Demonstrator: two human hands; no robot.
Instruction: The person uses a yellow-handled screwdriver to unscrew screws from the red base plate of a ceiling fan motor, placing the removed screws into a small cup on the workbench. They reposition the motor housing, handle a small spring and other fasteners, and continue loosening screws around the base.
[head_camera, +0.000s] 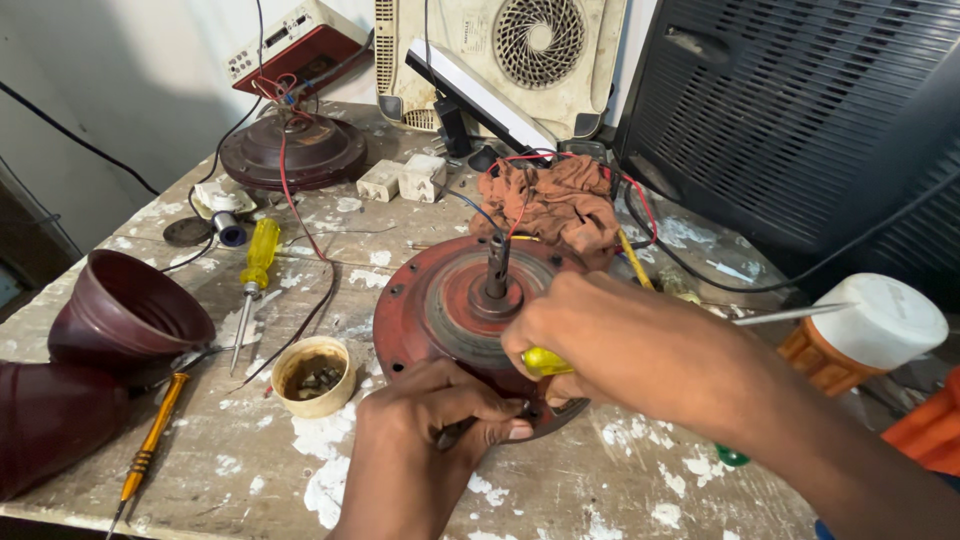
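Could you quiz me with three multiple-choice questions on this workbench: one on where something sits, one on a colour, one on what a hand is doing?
1. Where is the small cup of screws?
A. left of the red motor housing
B. on the cloth
C. inside the dark funnel

2. What colour is the handle of the screwdriver lying beside the red wire?
A. green
B. yellow
C. black

3. The right hand:
A. rests flat and open
B. grips a yellow-handled tool
C. holds the cloth

Answers: A, the cup stands left of the housing; B, its handle is yellow; B, fingers wrap the handle.

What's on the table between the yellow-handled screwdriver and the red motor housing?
In the head view, a red wire trails across the table between the yellow-handled screwdriver and the red motor housing.
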